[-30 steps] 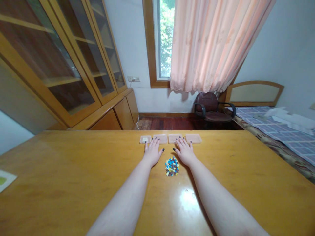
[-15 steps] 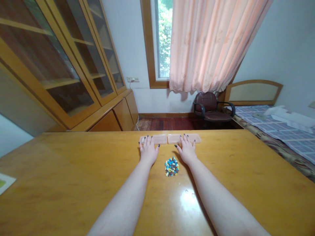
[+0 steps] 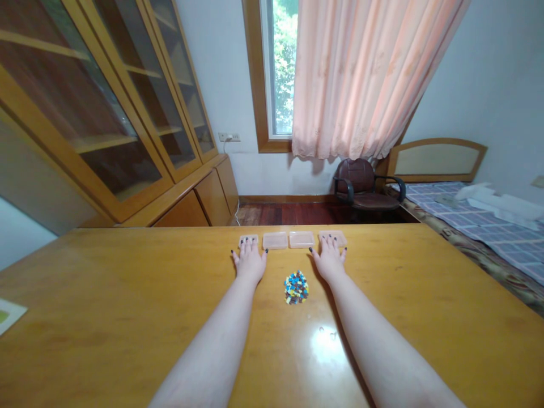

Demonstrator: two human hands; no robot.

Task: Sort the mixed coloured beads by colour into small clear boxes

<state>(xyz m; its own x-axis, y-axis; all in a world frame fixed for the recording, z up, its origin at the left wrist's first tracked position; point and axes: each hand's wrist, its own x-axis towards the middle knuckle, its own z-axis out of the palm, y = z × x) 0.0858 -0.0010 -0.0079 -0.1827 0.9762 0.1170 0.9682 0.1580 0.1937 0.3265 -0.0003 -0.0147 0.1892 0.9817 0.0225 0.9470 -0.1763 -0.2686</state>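
Four trays (image 3: 301,240) near far table edge (image 3: 178,230), left hand (image 3: 250,264) and right hand (image 3: 330,263) (spread, apart), ample room outward

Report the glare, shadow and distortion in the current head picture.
Head view: white glare on the near part of the table; head view: a dark shadow along the inner side of the right forearm; head view: the cabinet at left leans, apparently lens-stretched.

Trays (image 3: 275,241): row along the table's (image 3: 127,294) far edge.
Pile (image 3: 296,288): on the table, before the middle trays.
Chair (image 3: 357,177): behind table, left of bed (image 3: 493,218).
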